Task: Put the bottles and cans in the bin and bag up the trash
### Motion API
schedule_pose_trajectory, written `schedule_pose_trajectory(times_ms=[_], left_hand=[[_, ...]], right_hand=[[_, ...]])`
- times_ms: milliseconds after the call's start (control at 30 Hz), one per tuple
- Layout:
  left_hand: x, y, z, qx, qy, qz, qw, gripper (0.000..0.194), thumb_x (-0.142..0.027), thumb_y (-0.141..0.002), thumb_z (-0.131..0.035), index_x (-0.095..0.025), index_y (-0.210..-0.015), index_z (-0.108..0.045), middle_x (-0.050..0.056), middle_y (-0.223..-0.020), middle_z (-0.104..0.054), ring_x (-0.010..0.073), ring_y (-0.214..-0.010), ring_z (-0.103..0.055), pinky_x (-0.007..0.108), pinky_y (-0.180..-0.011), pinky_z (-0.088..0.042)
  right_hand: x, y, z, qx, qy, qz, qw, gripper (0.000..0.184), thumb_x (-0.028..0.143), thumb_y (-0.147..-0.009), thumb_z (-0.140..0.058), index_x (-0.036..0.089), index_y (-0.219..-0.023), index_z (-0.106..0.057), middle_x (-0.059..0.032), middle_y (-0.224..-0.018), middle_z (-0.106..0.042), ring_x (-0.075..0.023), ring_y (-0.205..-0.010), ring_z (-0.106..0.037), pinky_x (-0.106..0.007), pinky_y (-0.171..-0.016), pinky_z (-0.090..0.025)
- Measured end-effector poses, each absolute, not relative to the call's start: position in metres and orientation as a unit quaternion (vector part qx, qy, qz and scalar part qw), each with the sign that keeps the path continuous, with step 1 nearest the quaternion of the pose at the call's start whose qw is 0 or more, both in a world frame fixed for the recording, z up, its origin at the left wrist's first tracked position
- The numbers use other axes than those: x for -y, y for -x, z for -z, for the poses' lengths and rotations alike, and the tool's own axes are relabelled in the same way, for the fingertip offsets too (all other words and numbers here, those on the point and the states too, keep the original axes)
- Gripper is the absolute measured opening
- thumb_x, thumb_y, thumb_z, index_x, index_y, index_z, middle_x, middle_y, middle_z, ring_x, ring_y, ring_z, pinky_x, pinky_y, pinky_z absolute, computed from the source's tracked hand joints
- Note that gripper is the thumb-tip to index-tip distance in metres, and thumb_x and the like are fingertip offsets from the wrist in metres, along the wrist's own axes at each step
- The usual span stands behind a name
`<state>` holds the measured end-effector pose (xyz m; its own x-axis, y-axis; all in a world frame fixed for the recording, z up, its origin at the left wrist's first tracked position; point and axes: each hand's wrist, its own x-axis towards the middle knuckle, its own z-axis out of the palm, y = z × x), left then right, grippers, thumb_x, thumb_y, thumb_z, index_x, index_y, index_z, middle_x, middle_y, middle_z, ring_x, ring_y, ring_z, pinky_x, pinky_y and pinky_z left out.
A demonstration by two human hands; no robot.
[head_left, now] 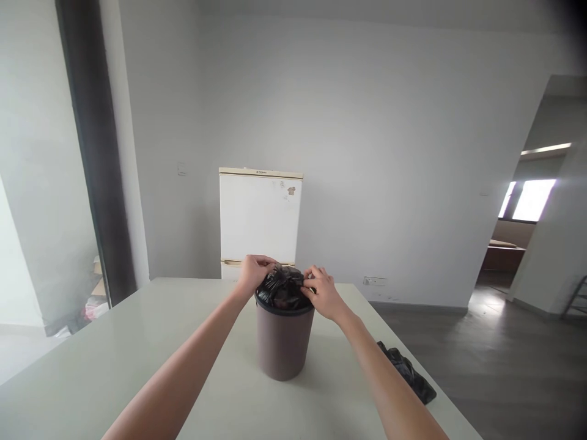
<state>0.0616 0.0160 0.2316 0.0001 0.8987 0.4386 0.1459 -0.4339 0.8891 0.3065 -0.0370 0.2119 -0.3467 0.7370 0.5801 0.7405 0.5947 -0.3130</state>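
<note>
A brown trash can [283, 342] with a dark rim stands upright on the pale table. Bunched black plastic, a garbage bag [282, 290], fills its mouth. At the left side of the rim, my left hand [254, 273] pinches the bag between thumb and fingers. Opposite it, my right hand [321, 291] has its fingers closed on the bag's right edge. The inside of the can is mostly hidden by the crumpled plastic.
More folded black plastic [408, 373] lies by the right edge of the table [183, 330], beside my right forearm. A white refrigerator [259, 214] stands behind the far edge against the wall. Dark flooring [426, 342] runs along the right.
</note>
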Motion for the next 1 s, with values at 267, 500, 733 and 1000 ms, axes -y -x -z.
schedule_pose_trajectory(times_ms=[267,500,733,1000], left_hand=[[-0.008,-0.051,-0.224,-0.423,-0.659,-0.579,0.225,0.01,-0.029,-0.077,-0.08,-0.021,-0.084,-0.082,0.007,-0.074,-0.078,0.0274,-0.073,-0.075,0.038,-0.07,-0.057],[0.024,-0.079,-0.24,-0.332,-0.728,-0.548,0.244,0.026,-0.04,-0.09,-0.071,-0.021,-0.107,-0.078,0.008,-0.101,-0.081,0.0248,-0.098,-0.077,0.037,-0.094,-0.059],[0.022,-0.05,-0.188,-0.4,-0.7,-0.56,0.191,0.044,-0.049,-0.099,-0.059,-0.025,-0.136,-0.064,0.01,-0.138,-0.07,0.0301,-0.134,-0.062,0.045,-0.117,-0.044],[0.017,-0.043,-0.181,-0.381,-0.679,-0.565,0.273,0.064,-0.062,-0.104,-0.045,-0.021,-0.152,-0.056,0.013,-0.149,-0.063,0.0331,-0.142,-0.055,0.046,-0.121,-0.041]], right_hand=[[0.035,-0.299,-0.229,0.824,0.487,-0.053,0.286,0.018,0.024,-0.086,-0.065,0.027,-0.102,-0.073,-0.0046,-0.091,-0.069,-0.0235,-0.084,-0.062,-0.037,-0.079,-0.046],[0.022,-0.277,-0.25,0.866,0.471,-0.036,0.162,0.016,0.019,-0.088,-0.06,0.023,-0.086,-0.076,-0.0083,-0.093,-0.076,-0.0324,-0.107,-0.067,-0.047,-0.102,-0.04],[0.006,-0.273,-0.259,0.79,0.384,-0.197,0.436,0.021,0.022,-0.088,-0.051,0.02,-0.09,-0.072,-0.0041,-0.096,-0.076,-0.0226,-0.095,-0.067,-0.032,-0.089,-0.047],[-0.006,-0.263,-0.294,0.569,0.194,-0.318,0.733,0.014,0.033,-0.079,-0.066,0.02,-0.085,-0.063,0.0037,-0.078,-0.061,-0.0146,-0.075,-0.056,-0.026,-0.072,-0.046]])
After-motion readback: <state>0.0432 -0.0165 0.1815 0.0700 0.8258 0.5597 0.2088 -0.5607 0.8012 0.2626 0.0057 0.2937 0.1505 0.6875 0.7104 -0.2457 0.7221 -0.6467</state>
